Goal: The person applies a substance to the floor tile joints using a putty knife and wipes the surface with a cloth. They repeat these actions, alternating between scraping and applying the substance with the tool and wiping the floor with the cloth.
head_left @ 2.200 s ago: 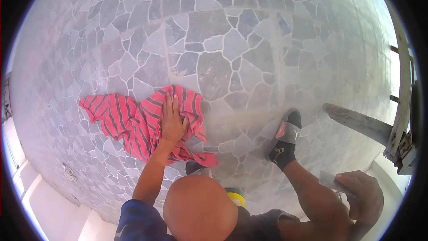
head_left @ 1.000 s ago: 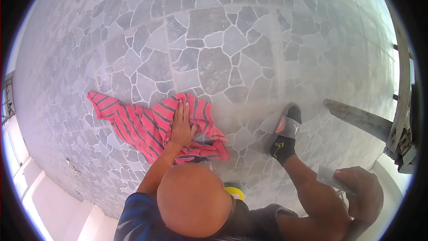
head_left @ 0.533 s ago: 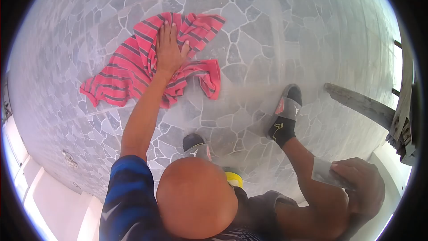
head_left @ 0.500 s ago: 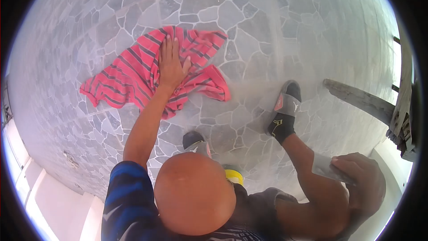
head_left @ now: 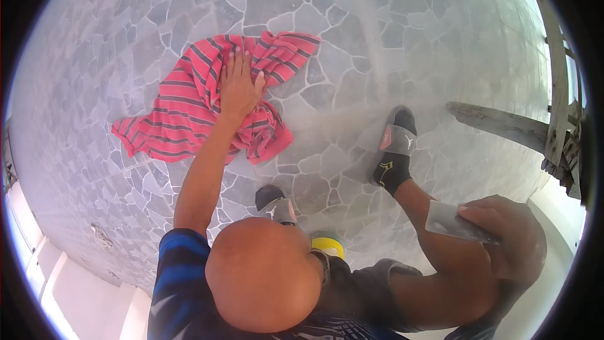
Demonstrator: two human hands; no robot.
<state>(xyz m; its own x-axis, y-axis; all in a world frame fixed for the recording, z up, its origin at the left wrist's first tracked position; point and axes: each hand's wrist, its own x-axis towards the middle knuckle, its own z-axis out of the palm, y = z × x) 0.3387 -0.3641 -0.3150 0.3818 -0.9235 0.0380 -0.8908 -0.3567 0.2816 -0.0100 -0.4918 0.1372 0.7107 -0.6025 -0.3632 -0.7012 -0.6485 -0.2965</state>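
A red striped cloth point(head_left: 182, 110) lies crumpled on the stone-patterned floor. My left hand point(head_left: 239, 91) presses flat on its upper middle, fingers stretched out and the thumb a little apart. At the lower right, beside my bent right knee, my right hand point(head_left: 497, 223) is closed on a thin, grey, rectangular plate point(head_left: 456, 221). The plate looks like a scraper blade, though its far end is hidden in the hand. My thumb lies along its upper edge, and it points left, above the floor.
My slippered right foot point(head_left: 397, 138) and left foot point(head_left: 277, 204) rest on the tiled floor point(head_left: 340, 170). Near my bare left knee point(head_left: 267, 277) sits a yellow-rimmed object point(head_left: 328, 247), partly hidden. Weathered wooden planks point(head_left: 503, 127) jut in from the right.
My left hand has moved slightly up and left with the cloth under it. The cloth's lower right part has bunched inward. My right hand still holds the plate in nearly the same place.
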